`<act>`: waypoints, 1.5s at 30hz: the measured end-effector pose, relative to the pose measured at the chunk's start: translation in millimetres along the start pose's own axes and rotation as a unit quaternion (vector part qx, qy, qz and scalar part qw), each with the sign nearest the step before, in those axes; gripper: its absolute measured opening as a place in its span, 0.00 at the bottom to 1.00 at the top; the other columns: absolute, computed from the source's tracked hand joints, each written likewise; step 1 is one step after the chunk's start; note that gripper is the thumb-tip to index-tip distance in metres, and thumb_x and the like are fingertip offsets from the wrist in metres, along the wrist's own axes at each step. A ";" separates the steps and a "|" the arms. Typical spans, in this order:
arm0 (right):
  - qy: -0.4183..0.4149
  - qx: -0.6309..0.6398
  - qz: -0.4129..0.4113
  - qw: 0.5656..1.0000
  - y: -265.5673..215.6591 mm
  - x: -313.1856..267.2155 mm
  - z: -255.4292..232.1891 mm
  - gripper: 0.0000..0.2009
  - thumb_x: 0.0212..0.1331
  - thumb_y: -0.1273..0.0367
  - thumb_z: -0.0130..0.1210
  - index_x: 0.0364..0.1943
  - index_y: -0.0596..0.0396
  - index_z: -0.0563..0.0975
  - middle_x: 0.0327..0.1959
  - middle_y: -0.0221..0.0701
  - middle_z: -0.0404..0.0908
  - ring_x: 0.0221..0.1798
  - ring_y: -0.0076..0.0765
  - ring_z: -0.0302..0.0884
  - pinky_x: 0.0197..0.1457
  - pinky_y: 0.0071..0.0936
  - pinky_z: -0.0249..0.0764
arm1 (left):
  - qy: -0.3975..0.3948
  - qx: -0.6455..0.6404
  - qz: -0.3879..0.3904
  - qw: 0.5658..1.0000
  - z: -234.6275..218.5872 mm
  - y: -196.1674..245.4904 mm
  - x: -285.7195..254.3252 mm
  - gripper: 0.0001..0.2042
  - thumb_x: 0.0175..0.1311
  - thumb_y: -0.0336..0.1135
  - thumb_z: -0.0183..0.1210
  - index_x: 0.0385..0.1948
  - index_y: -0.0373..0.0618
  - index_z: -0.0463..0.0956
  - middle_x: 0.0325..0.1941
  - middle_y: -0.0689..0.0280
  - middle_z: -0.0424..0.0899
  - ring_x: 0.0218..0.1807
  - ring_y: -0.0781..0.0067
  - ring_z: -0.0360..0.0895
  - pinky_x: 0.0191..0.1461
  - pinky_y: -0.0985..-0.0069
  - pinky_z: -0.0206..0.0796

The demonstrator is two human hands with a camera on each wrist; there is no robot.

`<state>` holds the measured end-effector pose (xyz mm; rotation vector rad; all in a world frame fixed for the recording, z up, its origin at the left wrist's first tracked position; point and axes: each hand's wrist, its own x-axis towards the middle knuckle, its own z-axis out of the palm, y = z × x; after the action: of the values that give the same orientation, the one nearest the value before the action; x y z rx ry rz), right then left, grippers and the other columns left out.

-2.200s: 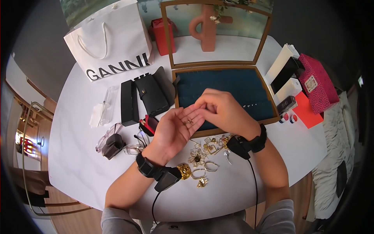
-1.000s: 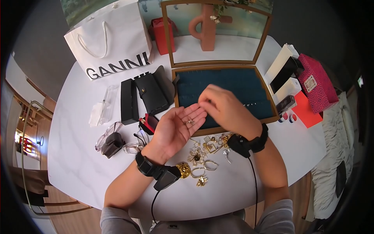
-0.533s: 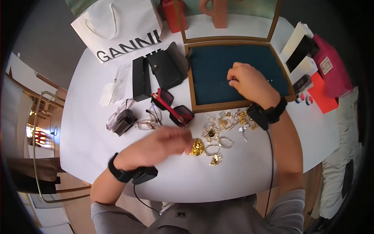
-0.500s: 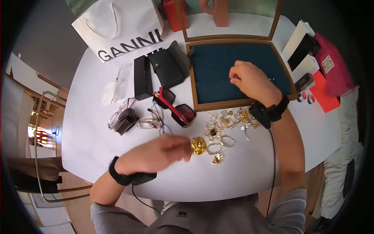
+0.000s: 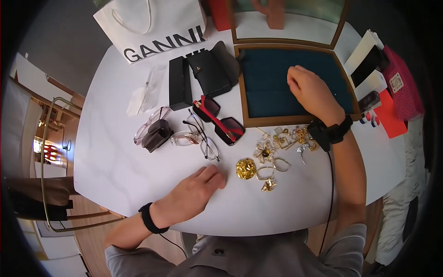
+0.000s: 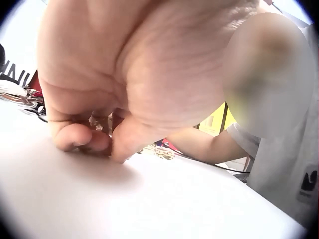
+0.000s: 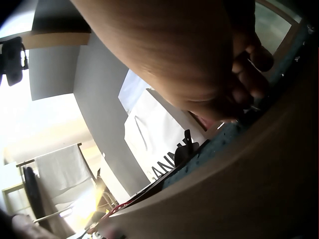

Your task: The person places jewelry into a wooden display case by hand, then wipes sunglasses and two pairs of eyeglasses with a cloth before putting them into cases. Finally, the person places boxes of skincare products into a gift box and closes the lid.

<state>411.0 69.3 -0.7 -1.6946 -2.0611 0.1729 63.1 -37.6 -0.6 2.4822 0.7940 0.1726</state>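
My left hand [image 5: 194, 189] is palm down close over the white table [image 5: 138, 184], left of the jewellery, its fingers curled. In the left wrist view small shiny jewellery pieces [image 6: 99, 121] show inside those curled fingers. My right hand [image 5: 311, 90] is over the teal-lined jewellery case [image 5: 265, 76], fingers bent down to the lining. A tiny bright piece, like a stud earring [image 7: 254, 107], glints at its fingertips in the right wrist view; its shape is mostly hidden. Near the front of the case lie a gold flower brooch [image 5: 264, 153], a round gold ornament [image 5: 246, 169] and hoop earrings [image 5: 281, 164].
Red sunglasses [image 5: 219, 120], clear-framed glasses [image 5: 184, 138] and a dark folded pair [image 5: 157, 135] lie left of the case. Behind them are a black box [image 5: 180, 87], a black pouch [image 5: 210, 71] and a white paper bag [image 5: 157, 30]. Boxes and a pink bag [image 5: 401, 83] line the right.
My left hand, earlier palm up with small jewellery on it, has turned over, curled and moved down left to the table. My right hand has moved from that palm to the case lining. The view has shifted.
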 end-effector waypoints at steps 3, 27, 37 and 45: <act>0.035 0.031 -0.023 0.999 0.3 3.2 -4.6 0.04 0.65 0.74 0.51 0.32 0.59 0.72 0.31 0.38 0.77 0.34 0.52 0.76 0.37 0.42 0.71 | 0.007 -0.062 -0.019 0.998 -3.1 0.2 -0.7 0.11 0.61 0.17 0.57 0.43 0.39 0.75 0.47 0.59 0.75 0.42 0.56 0.80 0.46 0.67 0.75; -0.051 0.018 0.021 0.998 2.6 -4.7 -35.8 0.03 0.57 0.77 0.57 0.34 0.58 0.80 0.35 0.40 0.81 0.37 0.50 0.81 0.41 0.40 0.76 | 0.140 -0.831 -0.163 0.514 -28.5 -0.2 84.2 0.17 0.75 0.33 0.44 0.57 0.30 0.70 0.57 0.50 0.80 0.59 0.59 0.79 0.69 0.68 0.70; -0.047 -0.021 -0.001 0.999 12.0 -7.4 -9.7 0.02 0.53 0.78 0.58 0.30 0.58 0.80 0.34 0.40 0.82 0.40 0.51 0.82 0.44 0.43 0.79 | 0.131 -0.845 -0.109 0.508 -41.9 13.7 127.2 0.17 0.73 0.32 0.45 0.58 0.31 0.69 0.62 0.46 0.76 0.66 0.54 0.75 0.73 0.64 0.66; 0.081 -0.068 -0.038 0.994 -7.7 -3.2 -31.1 0.01 0.56 0.78 0.55 0.29 0.58 0.77 0.33 0.38 0.81 0.31 0.47 0.80 0.34 0.40 0.75 | 0.125 -0.846 -0.125 0.503 -31.7 0.5 129.9 0.18 0.74 0.33 0.44 0.58 0.32 0.69 0.61 0.47 0.78 0.63 0.55 0.77 0.72 0.64 0.67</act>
<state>417.8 58.5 28.9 -1.6463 -2.0519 -0.1279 161.3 50.3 22.0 0.4073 0.5018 0.7563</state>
